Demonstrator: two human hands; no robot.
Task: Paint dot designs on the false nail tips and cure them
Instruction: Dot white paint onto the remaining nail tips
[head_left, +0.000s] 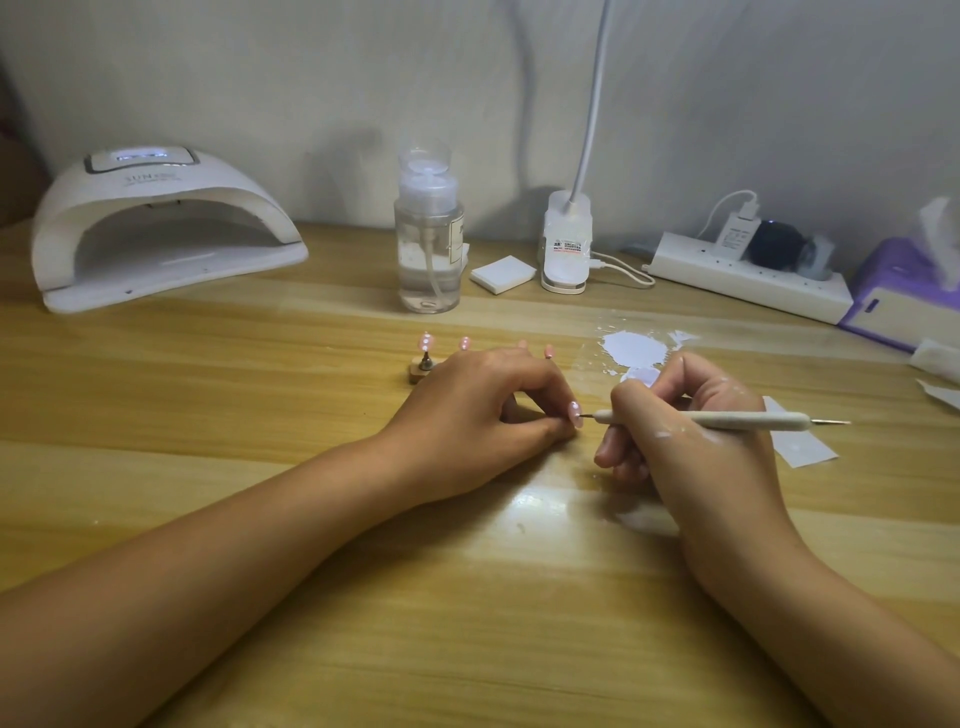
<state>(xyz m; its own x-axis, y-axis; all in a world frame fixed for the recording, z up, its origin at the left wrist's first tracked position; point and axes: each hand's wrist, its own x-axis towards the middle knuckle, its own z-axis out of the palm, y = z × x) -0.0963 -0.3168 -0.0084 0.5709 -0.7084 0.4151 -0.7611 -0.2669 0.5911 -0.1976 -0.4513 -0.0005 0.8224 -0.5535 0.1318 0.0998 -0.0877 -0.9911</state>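
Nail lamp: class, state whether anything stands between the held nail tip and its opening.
Only the stand of other nail tips, just beyond the left hand pinching the nail tip; past it, bare table reaches the nail lamp.

L forearm comes in from lower left, angled up toward centre; L hand (483, 410) is knuckles-up w/ fingers curled under, fingertips pinching a pink nail tip (575, 414) at the hand's right edge. R forearm enters from lower right; R hand (691, 431) is back-up, fingers curled round a dotting tool (701, 419) in a pen grip, w/ white smears on its back. Hands sit just beside each other, not touching.
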